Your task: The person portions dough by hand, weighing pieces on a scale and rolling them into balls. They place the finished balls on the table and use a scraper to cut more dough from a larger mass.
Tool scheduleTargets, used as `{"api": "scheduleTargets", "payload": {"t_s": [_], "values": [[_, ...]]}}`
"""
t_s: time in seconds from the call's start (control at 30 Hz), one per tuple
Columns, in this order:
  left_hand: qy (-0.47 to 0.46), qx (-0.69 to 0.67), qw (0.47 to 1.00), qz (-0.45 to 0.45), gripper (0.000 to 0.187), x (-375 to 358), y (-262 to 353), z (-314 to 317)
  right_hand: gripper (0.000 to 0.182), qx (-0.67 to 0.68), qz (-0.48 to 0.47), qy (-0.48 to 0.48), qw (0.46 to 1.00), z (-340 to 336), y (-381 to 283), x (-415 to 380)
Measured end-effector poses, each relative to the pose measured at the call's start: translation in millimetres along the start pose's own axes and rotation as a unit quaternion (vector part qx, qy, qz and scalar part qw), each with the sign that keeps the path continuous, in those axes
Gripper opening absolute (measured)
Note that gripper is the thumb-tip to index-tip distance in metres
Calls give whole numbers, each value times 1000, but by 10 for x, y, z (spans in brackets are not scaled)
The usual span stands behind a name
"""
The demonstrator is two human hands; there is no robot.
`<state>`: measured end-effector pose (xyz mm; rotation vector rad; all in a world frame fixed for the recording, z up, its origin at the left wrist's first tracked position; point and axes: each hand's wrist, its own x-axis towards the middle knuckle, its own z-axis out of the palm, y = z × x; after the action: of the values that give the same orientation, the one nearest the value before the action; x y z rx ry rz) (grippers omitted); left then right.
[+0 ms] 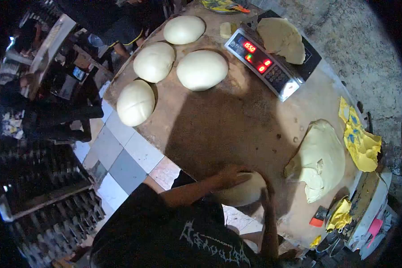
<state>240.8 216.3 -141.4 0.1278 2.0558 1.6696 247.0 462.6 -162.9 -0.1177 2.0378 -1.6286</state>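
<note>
A round dough ball lies at the near edge of the brown worktable, cupped between my hands. Over its upper left side curves my left hand, fingers bent along the dough. My right hand presses against its right side, in shadow, its fingers hard to make out. Farther off sit smooth pale dough balls and a creased one. To the right spreads a large dough mass. A digital scale with red digits carries a flat dough piece.
Crumpled yellow wrapping lies at the right edge, with a red and black object and another yellow wrapper nearer. A small dough piece is beside the scale. Another person's legs are at the upper left, above the tiled floor.
</note>
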Motion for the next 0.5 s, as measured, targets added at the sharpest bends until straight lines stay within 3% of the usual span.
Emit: {"api": "scheduleTargets", "payload": {"t_s": [0.03, 0.1, 0.17, 0.23, 0.27, 0.3, 0.33, 0.4, 0.47, 0.5], "values": [[-39, -11, 999, -20, 43, 139, 204, -15, 55, 42, 67, 43, 996, -60, -130, -187], [-79, -24, 996, -37, 40, 406, 338, -181, 60, 117, 90, 67, 987, 103, -1, -214], [-8, -81, 997, 3, 37, 708, 2, -330, 69, 267, 133, 112, 948, 426, 219, -87], [208, 0, 977, 42, 34, 821, -387, -580, 78, 411, 169, 153, 882, 745, 408, 145], [208, -3, 977, 40, 34, 701, -438, -779, 83, 479, 190, 173, 839, 869, 438, 200], [260, -11, 965, 44, 32, 492, -449, -1095, 81, 316, 92, 119, 937, 1001, 371, 438], [311, -17, 949, 46, 29, 251, -453, -1409, 80, 140, -9, 58, 989, 1186, 195, 805], [358, -18, 933, 38, 27, -75, -515, -1738, 62, 72, -170, -55, 981, 1584, -1039, 1344], [407, 51, 912, 29, 23, -235, -484, -1969, 41, -116, -206, -68, 969, 1642, -1024, 1979], [400, 20, 916, 29, 23, -206, -601, -1975, 38, -234, -264, -38, 935, 1604, -1327, 2304]]}}
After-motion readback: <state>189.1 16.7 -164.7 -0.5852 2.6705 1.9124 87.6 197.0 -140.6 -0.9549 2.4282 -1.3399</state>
